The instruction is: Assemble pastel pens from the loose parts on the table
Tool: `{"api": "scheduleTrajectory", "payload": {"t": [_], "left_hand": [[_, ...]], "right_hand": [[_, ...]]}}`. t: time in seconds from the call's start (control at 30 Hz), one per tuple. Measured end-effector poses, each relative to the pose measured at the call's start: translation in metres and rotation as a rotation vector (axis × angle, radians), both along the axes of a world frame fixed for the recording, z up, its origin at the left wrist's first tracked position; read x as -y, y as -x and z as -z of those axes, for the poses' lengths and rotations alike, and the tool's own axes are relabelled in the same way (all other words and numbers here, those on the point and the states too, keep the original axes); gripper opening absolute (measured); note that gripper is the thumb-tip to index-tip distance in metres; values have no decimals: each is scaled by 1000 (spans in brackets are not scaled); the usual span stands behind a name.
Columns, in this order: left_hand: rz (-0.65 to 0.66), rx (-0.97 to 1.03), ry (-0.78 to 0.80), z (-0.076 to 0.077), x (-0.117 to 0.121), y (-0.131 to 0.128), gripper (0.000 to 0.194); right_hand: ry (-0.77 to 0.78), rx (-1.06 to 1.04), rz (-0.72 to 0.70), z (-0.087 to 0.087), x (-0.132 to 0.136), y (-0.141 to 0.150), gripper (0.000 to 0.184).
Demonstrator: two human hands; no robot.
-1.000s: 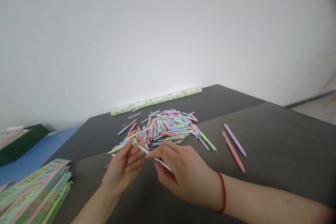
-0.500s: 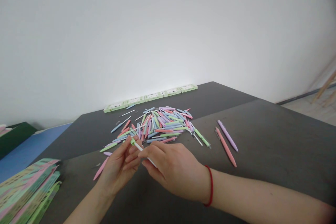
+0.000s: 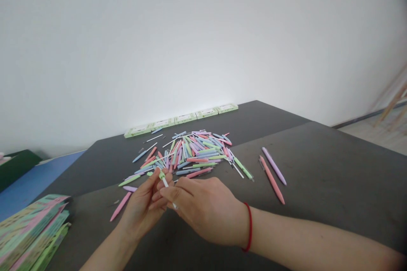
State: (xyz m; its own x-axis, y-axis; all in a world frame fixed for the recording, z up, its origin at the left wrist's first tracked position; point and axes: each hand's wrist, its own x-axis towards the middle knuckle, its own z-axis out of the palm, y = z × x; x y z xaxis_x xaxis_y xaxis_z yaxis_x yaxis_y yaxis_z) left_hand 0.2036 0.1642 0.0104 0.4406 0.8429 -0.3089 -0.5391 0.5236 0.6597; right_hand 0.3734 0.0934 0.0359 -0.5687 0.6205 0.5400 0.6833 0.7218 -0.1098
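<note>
Work above the table point(image 3: 318, 156), on the near side of the pen pile point(image 3: 203, 152). Brace the right hand point(image 3: 213, 211) close to the left hand point(image 3: 143, 209) so that both move as one. Left grip: fingertips closed on the green barrel point(image 3: 162, 175), remaining fingers loosely curled. Right grip: thumb and forefinger pinched on the white refill point(image 3: 165, 182), its upper end at the barrel mouth. Align the two axes before applying force, and feed in short, light strokes (a slim tube probably bends if pushed off-axis). Pinch the refill near the mouth, without squeezing the barrel.

Limits of view: the table is cut off at the lower edge, as are the packs point(image 3: 34, 228) at left. The left fingers hide most of the barrel; the right fingers cover the refill's middle. Insertion depth at the mouth is too small to tell.
</note>
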Motion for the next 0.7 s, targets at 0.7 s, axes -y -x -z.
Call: {"api": "scheduleTrajectory", "payload": {"t": [0.7], "left_hand": [[32,62,2,-10,12,-8,48]], "right_hand": [[115,-356,-51,0,-9,-2,27]]}}
